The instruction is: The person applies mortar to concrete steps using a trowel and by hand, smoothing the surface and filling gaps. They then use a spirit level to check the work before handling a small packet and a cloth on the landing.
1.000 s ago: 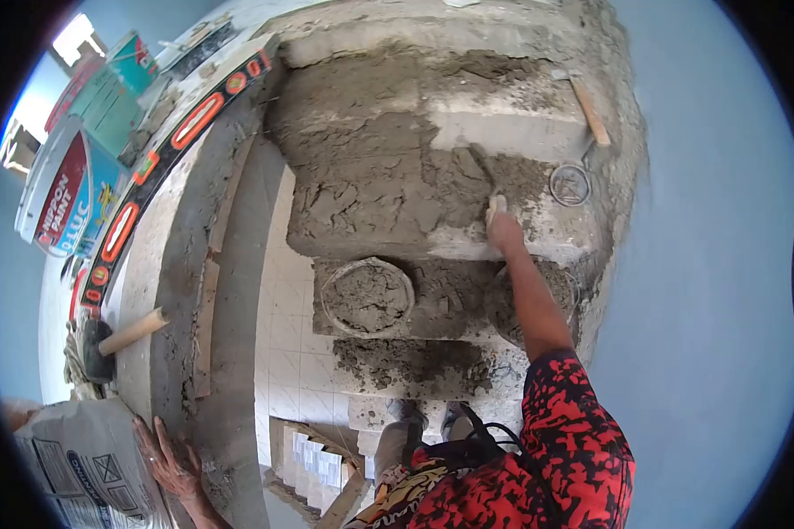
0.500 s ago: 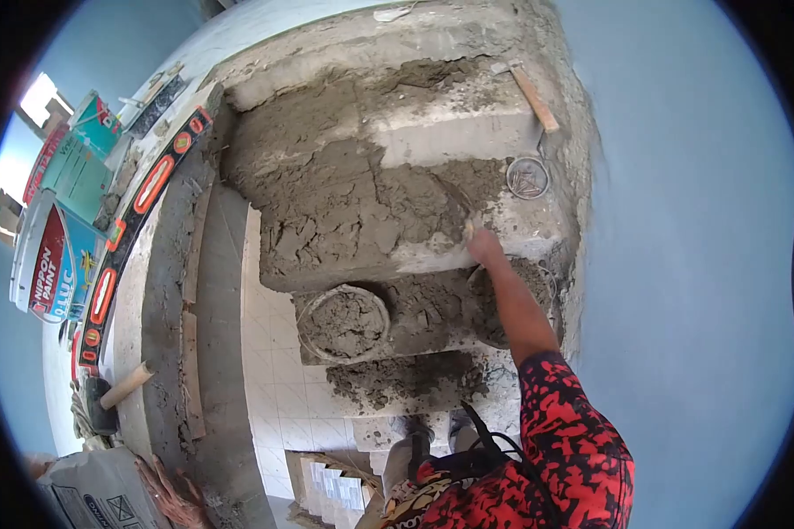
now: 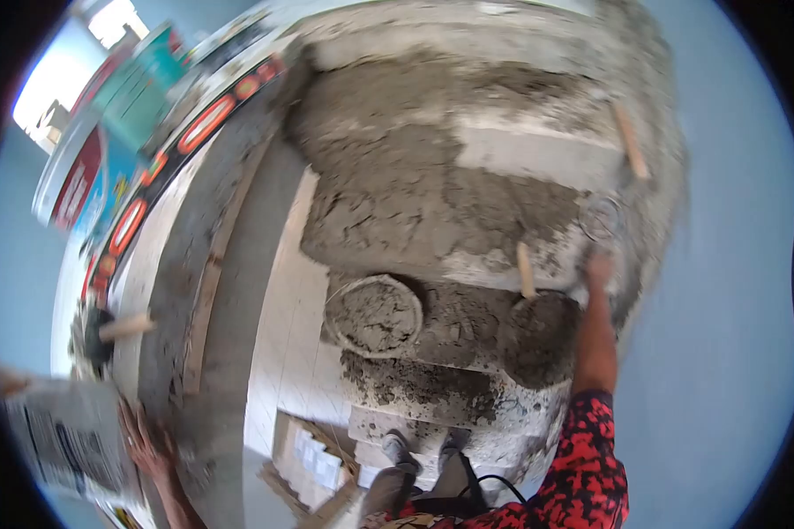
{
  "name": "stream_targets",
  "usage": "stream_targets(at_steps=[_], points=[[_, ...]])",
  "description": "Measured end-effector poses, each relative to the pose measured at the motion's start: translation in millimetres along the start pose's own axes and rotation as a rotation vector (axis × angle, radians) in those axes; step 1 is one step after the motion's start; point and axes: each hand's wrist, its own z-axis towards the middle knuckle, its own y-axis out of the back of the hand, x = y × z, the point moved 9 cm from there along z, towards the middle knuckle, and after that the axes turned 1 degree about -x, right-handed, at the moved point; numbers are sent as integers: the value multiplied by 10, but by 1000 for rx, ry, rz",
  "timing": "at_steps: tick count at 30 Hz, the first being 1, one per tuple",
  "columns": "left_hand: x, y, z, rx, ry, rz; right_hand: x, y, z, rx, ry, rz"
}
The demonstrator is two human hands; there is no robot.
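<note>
My right hand point(image 3: 598, 267) is on the pale edge of a stair step, just below a small round tin point(image 3: 601, 217). It is smeared by motion, so its fingers cannot be made out. To its left a wooden tool handle point(image 3: 526, 269) sticks up at the rim of a dark bucket of mortar point(image 3: 541, 339); the tool's blade is not visible. Wet mortar point(image 3: 379, 212) covers much of the step. My left hand point(image 3: 148, 443) rests with fingers spread against a grey printed bag point(image 3: 66, 436), on top of the low side wall.
A second bucket of mortar point(image 3: 375, 316) stands on the lower step. A hammer point(image 3: 631, 141) lies on the upper right step. Along the wall at left lie a long spirit level point(image 3: 168, 163), paint buckets point(image 3: 84, 176) and a mallet point(image 3: 115, 328). A blue wall point(image 3: 732, 264) borders the right.
My right hand has moved right, from the mortared step to beside the tin. The wooden handle now stands apart from it at the bucket. The whole view has shifted.
</note>
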Motion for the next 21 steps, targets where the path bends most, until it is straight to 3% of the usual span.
stream_targets(at_steps=[1,2,4,8,9,10,12,14,16,18,20,21], points=[[-35,39,22,5,19,-2,-125,113,138,-19,37,66],[-64,65,51,6,29,-7,-426,-186,481,4,74,203],[-30,24,33,-15,16,1,-408,-27,240,195,-574,1451],[-61,95,71,-8,77,32,-145,500,176,137,-539,1274],[-59,71,67,10,81,4,-625,-150,580,149,-504,1295],[-37,67,69,26,81,-22,-710,-585,913,93,-387,1074],[-9,129,90,15,81,-25,-398,223,519,50,-183,681],[3,163,74,-10,94,-52,-275,635,303,-70,-72,578],[-1,173,67,-10,54,-111,-107,833,70,-27,74,842],[38,155,63,-12,83,-147,274,1456,-542,201,143,662],[62,99,12,-5,87,-149,183,829,-397,94,276,556],[92,66,-27,4,93,-111,396,912,-578,234,305,778]])
